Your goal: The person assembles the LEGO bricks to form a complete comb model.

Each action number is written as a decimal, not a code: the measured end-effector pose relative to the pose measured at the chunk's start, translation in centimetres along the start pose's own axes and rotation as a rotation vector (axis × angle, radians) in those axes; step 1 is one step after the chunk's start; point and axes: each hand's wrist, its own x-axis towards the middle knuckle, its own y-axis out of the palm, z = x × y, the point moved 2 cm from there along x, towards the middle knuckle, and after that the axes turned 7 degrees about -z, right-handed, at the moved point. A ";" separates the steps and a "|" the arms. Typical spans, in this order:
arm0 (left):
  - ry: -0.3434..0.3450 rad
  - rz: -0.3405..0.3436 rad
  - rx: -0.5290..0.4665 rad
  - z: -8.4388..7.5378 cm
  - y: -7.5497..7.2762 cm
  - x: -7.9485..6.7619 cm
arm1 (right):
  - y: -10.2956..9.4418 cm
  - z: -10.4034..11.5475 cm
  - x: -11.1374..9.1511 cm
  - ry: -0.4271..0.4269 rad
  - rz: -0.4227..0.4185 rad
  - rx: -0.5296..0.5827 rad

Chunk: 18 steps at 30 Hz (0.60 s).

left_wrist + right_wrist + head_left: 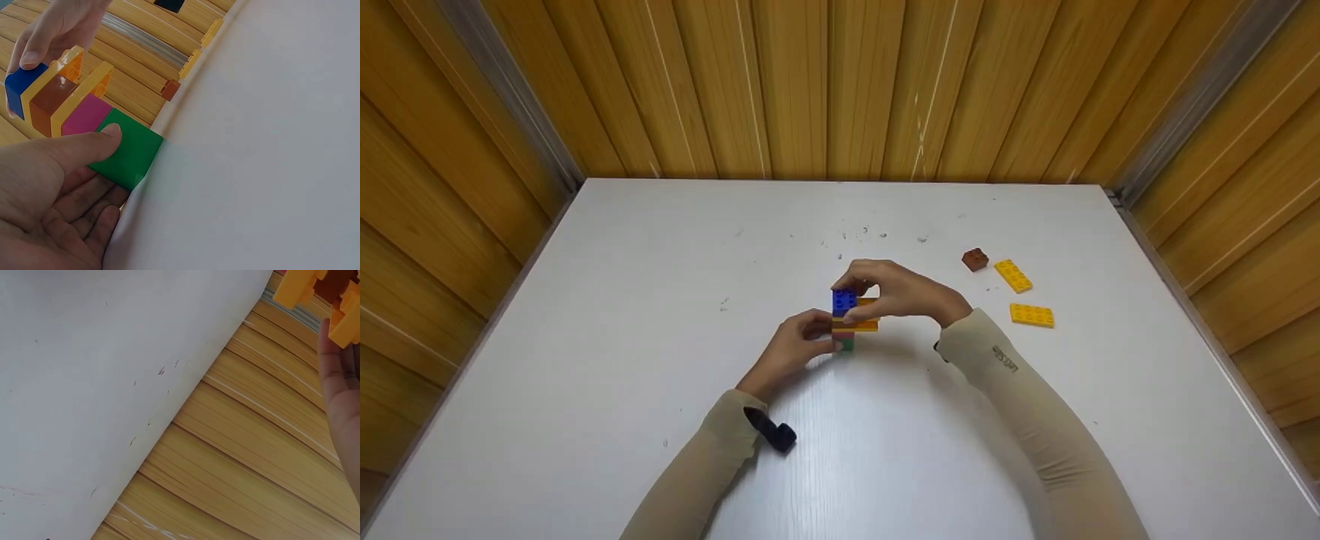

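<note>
A stack of toy building bricks stands upright on the white table, between my two hands. From the bottom it runs green brick (130, 152), pink brick (87, 115), yellow plate (84, 93), brown brick (52, 104), second yellow plate (42, 87) and blue brick (844, 301). Both yellow plates jut out to the right. My left hand (791, 349) holds the stack low down, thumb on the green brick; its fingers are partly hidden behind. At the top, my right hand (904, 291) grips the blue brick between thumb and fingers. Only part of that hand shows in the right wrist view.
Right of the stack lie a loose brown brick (976, 259) and two yellow plates, one farther (1013, 276) and one nearer (1032, 315). Wood-patterned panels (825, 90) border the table (660, 247) at the back and sides. Small dark marks dot the tabletop.
</note>
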 end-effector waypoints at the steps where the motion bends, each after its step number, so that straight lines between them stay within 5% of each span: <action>1: 0.000 -0.001 -0.003 0.0 0.0 0.0 | -0.1 0.1 0.0 -0.006 0.003 -0.005; 9: -0.006 0.000 -0.008 0.1 0.1 0.2 | -0.5 0.4 -0.3 -0.063 0.034 -0.012; 18: -0.025 -0.003 0.026 -0.5 0.0 -0.1 | -1.0 0.1 -0.7 -0.024 0.040 -0.061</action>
